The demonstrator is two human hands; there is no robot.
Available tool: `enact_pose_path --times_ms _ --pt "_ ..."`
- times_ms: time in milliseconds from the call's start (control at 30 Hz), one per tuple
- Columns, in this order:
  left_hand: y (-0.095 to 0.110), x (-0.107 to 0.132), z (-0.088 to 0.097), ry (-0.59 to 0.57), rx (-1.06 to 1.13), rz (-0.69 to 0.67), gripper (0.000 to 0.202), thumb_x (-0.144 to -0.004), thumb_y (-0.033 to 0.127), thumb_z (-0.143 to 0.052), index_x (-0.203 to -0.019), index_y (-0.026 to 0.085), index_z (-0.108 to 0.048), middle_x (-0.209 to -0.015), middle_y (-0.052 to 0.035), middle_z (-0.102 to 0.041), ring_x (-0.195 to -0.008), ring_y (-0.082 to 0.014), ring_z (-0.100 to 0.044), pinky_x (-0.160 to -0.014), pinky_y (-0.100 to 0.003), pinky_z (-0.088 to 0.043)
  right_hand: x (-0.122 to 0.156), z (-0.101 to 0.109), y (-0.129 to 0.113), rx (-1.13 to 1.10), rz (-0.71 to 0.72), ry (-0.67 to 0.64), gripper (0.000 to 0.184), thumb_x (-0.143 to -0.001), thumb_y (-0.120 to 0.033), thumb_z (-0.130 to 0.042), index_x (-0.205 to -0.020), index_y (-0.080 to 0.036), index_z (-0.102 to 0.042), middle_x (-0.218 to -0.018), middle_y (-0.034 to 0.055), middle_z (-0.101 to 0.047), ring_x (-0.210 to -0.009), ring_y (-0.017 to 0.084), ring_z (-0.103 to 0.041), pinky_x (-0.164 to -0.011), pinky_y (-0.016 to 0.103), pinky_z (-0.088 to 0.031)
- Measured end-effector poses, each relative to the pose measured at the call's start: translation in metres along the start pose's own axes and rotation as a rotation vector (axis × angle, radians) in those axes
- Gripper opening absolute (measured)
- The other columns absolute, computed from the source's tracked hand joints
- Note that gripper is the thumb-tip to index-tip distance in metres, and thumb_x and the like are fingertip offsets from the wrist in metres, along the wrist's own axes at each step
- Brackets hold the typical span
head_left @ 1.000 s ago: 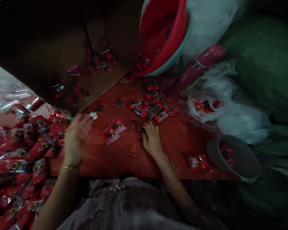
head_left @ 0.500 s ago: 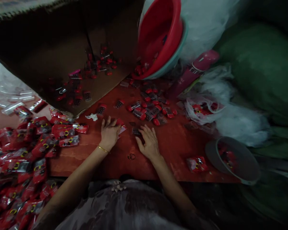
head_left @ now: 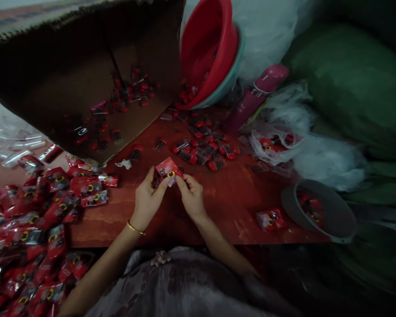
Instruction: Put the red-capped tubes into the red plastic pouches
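Note:
Above the red table (head_left: 237, 193), my left hand (head_left: 147, 198) pinches a red printed card (head_left: 167, 167) between thumb and fingers. My right hand (head_left: 194, 198) is closed on the card's near right edge, thumb and forefinger together. The card has dark and yellow print, and a pale lilac flap shows between the thumbs. What lies behind my left fingers is too dark to make out. Beyond my hands lies a cluster of small clear packs with red ends and dark dots (head_left: 201, 152). A scrap of white tissue (head_left: 123, 164) rests beyond my left hand.
Red packed pouches (head_left: 57, 207) are heaped on the left. An open cardboard box (head_left: 152, 119) stands behind them, small packs inside. Farther back are a tilted red basin (head_left: 229, 57) and a pink bottle (head_left: 247, 99). A grey tub (head_left: 288, 202) and a red packet (head_left: 270, 219) are on the right.
Both hands have come together and risen from the tabletop. The red card, flat under my left hand before, is now held up between them. The view has shifted slightly.

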State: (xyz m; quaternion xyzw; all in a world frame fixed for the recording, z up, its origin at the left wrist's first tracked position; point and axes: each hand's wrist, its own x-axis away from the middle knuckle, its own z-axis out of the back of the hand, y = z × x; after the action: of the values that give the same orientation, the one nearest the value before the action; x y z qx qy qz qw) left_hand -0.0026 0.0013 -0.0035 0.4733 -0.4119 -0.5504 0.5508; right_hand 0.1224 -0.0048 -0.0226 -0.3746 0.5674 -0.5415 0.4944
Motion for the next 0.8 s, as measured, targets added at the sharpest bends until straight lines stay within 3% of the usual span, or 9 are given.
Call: enact_pose_path --times_ms 67,133,233,333,467,600,700,800 --pt "-0.003 0.001 -0.002 -0.066 0.311 0.231 0.049 -0.071 0.049 -0.067 -0.106 0.014 -0.068 -0.105 -0.0111 -0.07 -0.094 -0.0239 -0.064 -0.087 -0.036 -0.048 0.006 -0.001 0.002 -0.021 0.004 0.015 0.021 -0.084 -0.035 -0.054 -0.076 -0.017 -0.063 -0.069 -0.0008 -0.063 -0.064 0.012 -0.055 -0.064 0.023 -0.045" --pt "-0.006 0.001 -0.003 -0.068 0.475 0.329 0.043 -0.066 0.047 -0.073 -0.092 0.014 -0.072 -0.091 -0.0084 -0.072 -0.08 -0.0181 -0.064 -0.08 -0.03 -0.049 0.012 -0.001 0.005 -0.033 -0.008 -0.002 0.02 -0.083 -0.034 -0.054 -0.078 -0.017 -0.063 -0.071 -0.0001 -0.064 -0.065 0.013 -0.056 -0.065 0.023 -0.045" --pt "-0.009 0.004 -0.003 -0.028 0.418 0.266 0.029 -0.062 0.039 -0.077 -0.078 0.015 -0.074 -0.077 -0.0036 -0.071 -0.068 -0.0131 -0.06 -0.072 -0.025 -0.048 0.018 -0.002 0.01 -0.054 -0.051 -0.036 0.021 -0.083 -0.035 -0.055 -0.081 -0.017 -0.064 -0.074 0.0004 -0.065 -0.067 0.013 -0.056 -0.066 0.023 -0.045" --pt "-0.011 0.01 -0.003 -0.008 0.289 0.204 0.021 -0.063 0.036 -0.076 -0.066 0.016 -0.073 -0.063 -0.0005 -0.068 -0.06 -0.0112 -0.055 -0.063 -0.022 -0.046 0.022 -0.004 0.014 0.001 -0.059 -0.065 0.028 -0.085 -0.038 -0.051 -0.068 -0.017 -0.06 -0.059 -0.0029 -0.055 -0.054 0.01 -0.048 -0.054 0.021 -0.039" --pt "-0.018 0.017 -0.002 0.018 0.364 0.282 0.024 -0.062 0.037 -0.077 -0.072 0.016 -0.073 -0.068 -0.0014 -0.069 -0.062 -0.0108 -0.057 -0.063 -0.021 -0.046 0.025 -0.007 0.016 0.105 0.014 -0.074 0.034 -0.088 -0.037 -0.045 -0.06 -0.019 -0.052 -0.051 -0.0049 -0.044 -0.048 0.009 -0.042 -0.049 0.02 -0.033" --pt "-0.021 0.017 0.002 -0.023 0.525 0.394 0.036 -0.063 0.038 -0.077 -0.09 0.015 -0.073 -0.086 -0.0063 -0.072 -0.074 -0.0136 -0.063 -0.074 -0.025 -0.049 0.021 -0.003 0.013 0.22 0.122 -0.134 0.025 -0.09 -0.032 -0.043 -0.079 -0.018 -0.06 -0.068 0.0002 -0.061 -0.063 0.012 -0.055 -0.061 0.022 -0.043" --pt "-0.018 0.012 0.003 0.005 0.512 0.406 0.034 -0.059 0.036 -0.08 -0.083 0.014 -0.073 -0.084 -0.0059 -0.072 -0.076 -0.0139 -0.063 -0.078 -0.026 -0.05 0.013 0.007 0.01 0.419 0.177 -0.172 0.029 -0.093 -0.03 -0.037 -0.096 -0.015 -0.062 -0.086 0.0072 -0.068 -0.08 0.017 -0.061 -0.074 0.027 -0.047" --pt "-0.011 0.007 0.002 0.071 0.548 0.454 0.035 -0.053 0.038 -0.083 -0.072 0.012 -0.07 -0.074 -0.0036 -0.07 -0.068 -0.0125 -0.062 -0.071 -0.026 -0.051 0.003 0.022 0.012 0.828 0.172 -0.102 0.037 -0.091 -0.034 -0.042 -0.115 -0.012 -0.059 -0.109 0.0157 -0.064 -0.099 0.027 -0.057 -0.089 0.043 -0.042"
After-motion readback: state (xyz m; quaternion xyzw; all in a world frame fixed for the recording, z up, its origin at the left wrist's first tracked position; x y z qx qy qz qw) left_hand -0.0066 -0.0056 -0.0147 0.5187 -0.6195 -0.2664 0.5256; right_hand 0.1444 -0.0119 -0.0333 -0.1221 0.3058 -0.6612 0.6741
